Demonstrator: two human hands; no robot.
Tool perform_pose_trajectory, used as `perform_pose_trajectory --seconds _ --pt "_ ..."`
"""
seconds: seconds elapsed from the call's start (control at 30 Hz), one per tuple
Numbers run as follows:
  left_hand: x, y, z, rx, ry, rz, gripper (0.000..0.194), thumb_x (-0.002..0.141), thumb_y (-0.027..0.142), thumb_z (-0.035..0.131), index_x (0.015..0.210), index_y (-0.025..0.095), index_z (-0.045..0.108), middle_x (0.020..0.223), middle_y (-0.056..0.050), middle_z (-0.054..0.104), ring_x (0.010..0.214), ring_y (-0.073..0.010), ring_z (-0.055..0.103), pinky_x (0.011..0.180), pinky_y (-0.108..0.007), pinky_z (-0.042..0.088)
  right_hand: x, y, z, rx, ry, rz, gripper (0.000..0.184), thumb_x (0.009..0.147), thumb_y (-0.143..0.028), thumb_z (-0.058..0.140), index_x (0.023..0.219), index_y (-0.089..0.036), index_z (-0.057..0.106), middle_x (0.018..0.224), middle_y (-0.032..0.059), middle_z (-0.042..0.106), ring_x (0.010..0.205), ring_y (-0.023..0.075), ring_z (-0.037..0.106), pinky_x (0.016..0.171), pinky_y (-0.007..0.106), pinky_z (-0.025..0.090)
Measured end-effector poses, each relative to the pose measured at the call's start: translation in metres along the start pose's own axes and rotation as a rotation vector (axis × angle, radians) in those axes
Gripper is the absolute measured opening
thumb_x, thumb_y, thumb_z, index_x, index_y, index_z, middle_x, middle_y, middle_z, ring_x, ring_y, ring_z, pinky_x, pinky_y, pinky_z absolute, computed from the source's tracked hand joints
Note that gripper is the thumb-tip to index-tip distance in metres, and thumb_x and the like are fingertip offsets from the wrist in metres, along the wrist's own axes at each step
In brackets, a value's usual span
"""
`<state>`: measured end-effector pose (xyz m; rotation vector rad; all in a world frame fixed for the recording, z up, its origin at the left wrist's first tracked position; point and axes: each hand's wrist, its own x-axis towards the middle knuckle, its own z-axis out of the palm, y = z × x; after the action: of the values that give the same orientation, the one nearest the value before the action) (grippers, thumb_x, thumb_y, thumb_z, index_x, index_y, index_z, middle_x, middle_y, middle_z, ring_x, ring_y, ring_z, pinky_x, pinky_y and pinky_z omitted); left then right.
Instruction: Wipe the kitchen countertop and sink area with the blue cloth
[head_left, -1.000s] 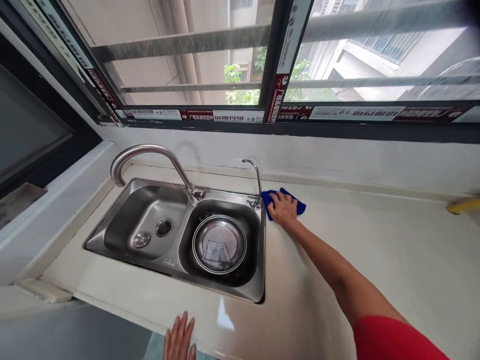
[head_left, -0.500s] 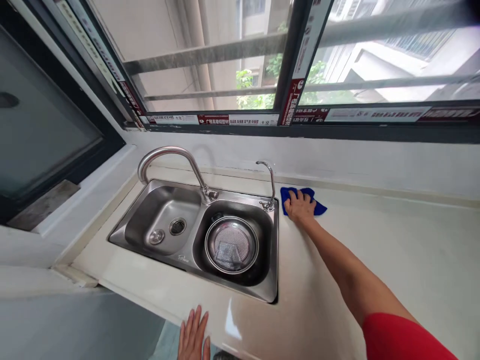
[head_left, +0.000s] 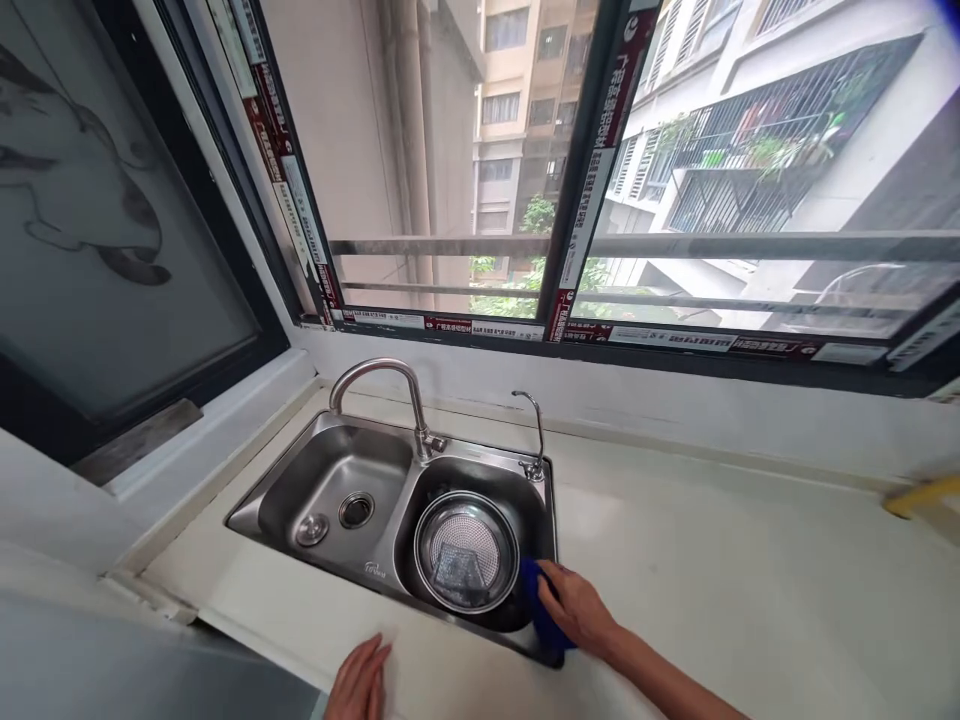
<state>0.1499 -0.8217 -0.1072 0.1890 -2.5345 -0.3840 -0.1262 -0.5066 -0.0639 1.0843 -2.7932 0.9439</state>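
Note:
My right hand (head_left: 579, 607) grips a blue cloth (head_left: 547, 622) at the right rim of the stainless-steel double sink (head_left: 409, 525). Part of the cloth hangs over the inside of the right bowl, close to a round metal colander (head_left: 426, 582). Inside the colander lies a grey mesh-like pad (head_left: 459, 572). My left hand (head_left: 358, 680) rests on the front edge of the pale countertop (head_left: 675, 560), fingers stretched out and holding nothing.
A large curved faucet (head_left: 379, 365) and a thin small tap (head_left: 539, 430) stand behind the bowls. In the left bowl, a strainer basket (head_left: 312, 529) sits beside the drain (head_left: 356, 510). Something yellow (head_left: 922, 496) juts in at the far right. Windows rise behind the counter.
My right hand has brought the cloth from the counter beside the small tap forward to the sink's front right rim. My left hand has shifted slightly left. The view has tilted upward.

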Motion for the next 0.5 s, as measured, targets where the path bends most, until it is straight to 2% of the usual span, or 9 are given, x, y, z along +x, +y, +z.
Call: perform_pose_trajectory --seconds 0.07,0.13,0.23,0.3,0.37,0.43,0.5 --pt "0.017 -0.008 0.000 -0.070 -0.017 -0.161 0.034 0.095 0.035 0.044 0.118 0.027 0.068 0.119 -0.004 0.075 0.111 -0.0180 0.069 0.093 -0.032 0.062 0.024 -0.025 0.000 0.218 0.018 0.036 0.040 0.098 -0.041 0.033 0.099 -0.022 0.069 0.078 0.0023 0.070 0.068 0.0188 0.065 0.066 0.031 0.052" --pt "0.032 -0.010 0.004 -0.139 -0.034 -0.361 0.038 0.094 0.041 0.041 0.111 0.025 0.071 0.114 -0.006 0.076 0.108 -0.0210 0.070 0.094 -0.038 0.061 0.061 -0.045 -0.002 0.312 0.139 0.066 0.044 0.097 -0.046 0.035 0.090 -0.020 0.070 0.067 0.0013 0.066 0.059 0.0186 0.061 0.059 0.031 0.051" --pt "0.048 -0.001 0.011 -0.164 -0.014 -0.680 0.043 0.093 0.045 0.035 0.102 0.022 0.070 0.106 -0.009 0.075 0.100 -0.0244 0.070 0.093 -0.043 0.060 0.130 -0.058 -0.009 0.333 0.315 0.094 0.048 0.097 -0.047 0.033 0.098 -0.016 0.071 0.067 0.0034 0.066 0.059 0.0200 0.060 0.060 0.032 0.051" --pt "0.054 0.007 0.015 -0.133 -0.006 -0.821 0.041 0.092 0.043 0.033 0.098 0.023 0.067 0.102 -0.009 0.074 0.096 -0.0251 0.070 0.091 -0.043 0.058 0.179 -0.057 -0.013 0.332 0.410 0.109 0.049 0.098 -0.046 0.031 0.110 -0.015 0.068 0.081 0.0074 0.070 0.072 0.0222 0.063 0.071 0.035 0.053" --pt "0.056 0.013 0.017 -0.092 0.002 -0.875 0.038 0.091 0.042 0.034 0.096 0.024 0.066 0.101 -0.008 0.074 0.094 -0.0246 0.069 0.090 -0.041 0.056 0.226 -0.048 -0.015 0.317 0.506 0.115 0.049 0.099 -0.044 0.030 0.123 -0.015 0.061 0.103 0.0124 0.070 0.093 0.0247 0.064 0.087 0.040 0.052" --pt "0.056 0.016 0.019 -0.059 0.025 -0.879 0.034 0.091 0.042 0.036 0.094 0.024 0.065 0.099 -0.007 0.073 0.092 -0.0231 0.068 0.089 -0.038 0.055 0.266 -0.034 -0.009 0.283 0.586 0.134 0.051 0.099 -0.040 0.028 0.134 -0.013 0.052 0.126 0.0172 0.062 0.118 0.0272 0.056 0.103 0.047 0.044" --pt "0.055 0.017 0.019 -0.023 0.044 -0.882 0.032 0.091 0.040 0.037 0.093 0.025 0.065 0.098 -0.006 0.073 0.090 -0.0212 0.068 0.084 -0.034 0.054 0.292 -0.019 0.006 0.159 0.587 0.177 0.050 0.098 -0.035 0.028 0.137 -0.012 0.049 0.138 0.0195 0.054 0.130 0.0290 0.046 0.109 0.052 0.038"
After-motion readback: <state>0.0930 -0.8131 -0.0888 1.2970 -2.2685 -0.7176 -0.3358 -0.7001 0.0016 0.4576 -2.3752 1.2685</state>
